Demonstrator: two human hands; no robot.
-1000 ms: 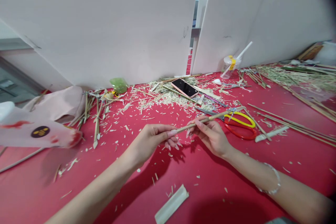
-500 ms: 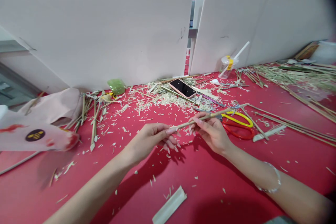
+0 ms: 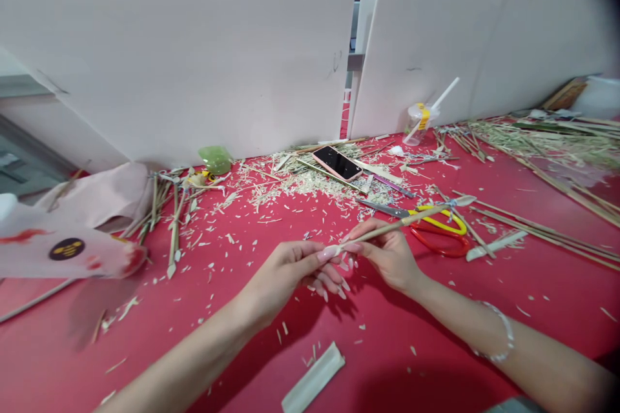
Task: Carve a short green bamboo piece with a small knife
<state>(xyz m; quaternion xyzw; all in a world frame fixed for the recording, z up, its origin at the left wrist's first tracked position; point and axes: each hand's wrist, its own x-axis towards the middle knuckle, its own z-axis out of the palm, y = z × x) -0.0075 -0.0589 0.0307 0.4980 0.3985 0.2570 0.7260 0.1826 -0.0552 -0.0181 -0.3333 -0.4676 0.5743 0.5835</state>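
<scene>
I've got the L hand (image 3: 289,272) and R hand (image 3: 387,255) raised over the red bench (image 3: 387,361), both on one thin bamboo stick (image 3: 402,224) running diag. toward upper R. R fingers (image 3: 372,230) are clenched on it, thumb on top. L fingers (image 3: 330,253) pinch the near end, the rest curled loosely below, long pale nails showing. Far end has a pale pointed tip (image 3: 464,201) w/ a thread wrap (image 3: 451,204) just behind it, above the scissors (image 3: 438,235) w/ red & yellow handles. R wrist has a thin bracelet (image 3: 498,342).

Bamboo shavings (image 3: 310,182) are scattered across the bench, heaped thickest around a phone (image 3: 336,163) in a pink case, screen up. Loose bamboo stalks (image 3: 547,145) lie at far R, w/ a plastic cup (image 3: 417,125) and straw by the white partition (image 3: 184,64). A pale bamboo strip (image 3: 312,377) lies near the front edge of my view.
</scene>
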